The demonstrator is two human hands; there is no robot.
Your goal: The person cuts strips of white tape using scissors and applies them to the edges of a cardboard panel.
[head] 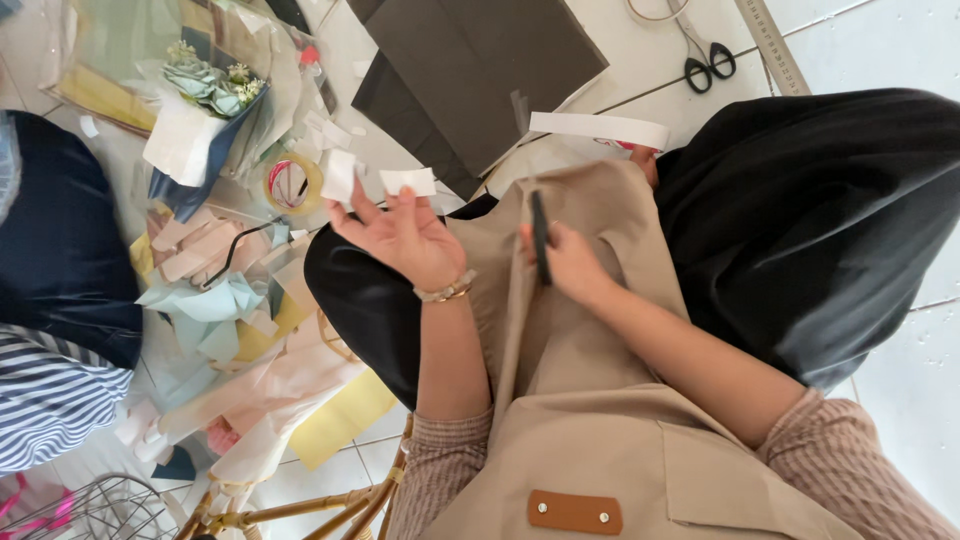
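My left hand [405, 238] is raised palm-up over my lap, a bracelet on its wrist. Two small white paper pieces [408, 181] sit at its fingertips, pinched or stuck there. My right hand [572, 262] rests on the beige apron [590, 440] over my lap. It grips a thin dark strip [540, 236] that stands upright against the apron's folded edge. Black fabric [800, 220] drapes over my right knee and under my left hand.
On the tiled floor ahead lie dark grey card sheets [480, 70], a long white paper strip [600, 128], black scissors [705, 62] and a ruler [772, 45]. At left are a tape roll [290, 185], a wrapped bouquet [205, 95], piled paper scraps [220, 300] and a wire basket [100, 510].
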